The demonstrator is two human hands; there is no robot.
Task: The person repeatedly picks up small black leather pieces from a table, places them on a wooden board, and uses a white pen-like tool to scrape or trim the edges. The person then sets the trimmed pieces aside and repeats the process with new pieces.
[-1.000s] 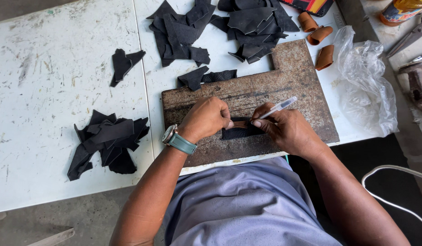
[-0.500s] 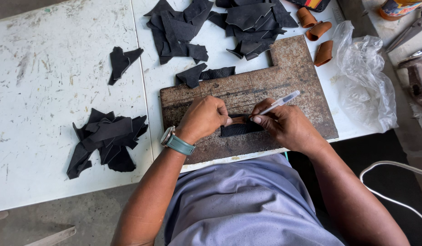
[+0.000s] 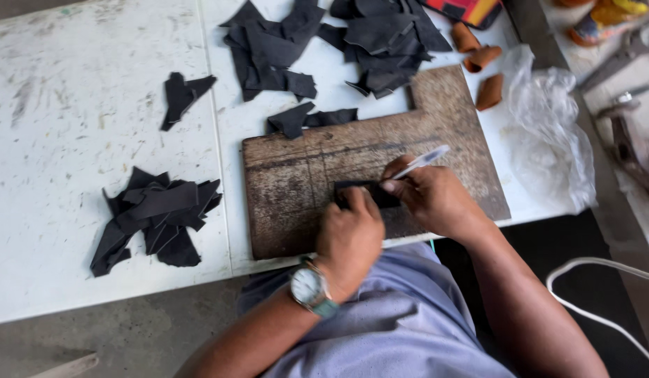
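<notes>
We see a small black leather piece (image 3: 370, 192) lying flat on a worn wooden board (image 3: 296, 182), near the board's middle and toward its near edge. The piece is a narrow strip whose long axis runs left to right across the board, roughly parallel to the board's near edge; its left end is the clearer one, while its right end slips under fingers, so we cannot tell how far it runs.

Our left hand (image 3: 350, 234) sits on the near side of the strip, fingers curled and pressed down on its left part, pinning it to the board. A wristwatch (image 3: 308, 287) with a pale dial and a teal strap shows on that wrist. Our right hand (image 3: 433, 199) lies just to the right, closed around a white pen (image 3: 422, 161) with a pale blue end, its thumb and forefinger touching the strip's right part. The pen's free end points up and to the right, away from us; its tip is hidden behind the fingers.

The board rests on a scuffed white table (image 3: 72, 105). Just beyond the board's far edge lie two black scraps (image 3: 307, 119), and farther back a large heap of black offcuts (image 3: 338, 38). To the left, a smaller pile of black pieces (image 3: 153, 217) sits well apart from the board, with a single scrap (image 3: 181, 94) beyond it. To the right lie three brown curled pieces (image 3: 482, 59) and a crumpled clear plastic bag (image 3: 548, 126).
</notes>
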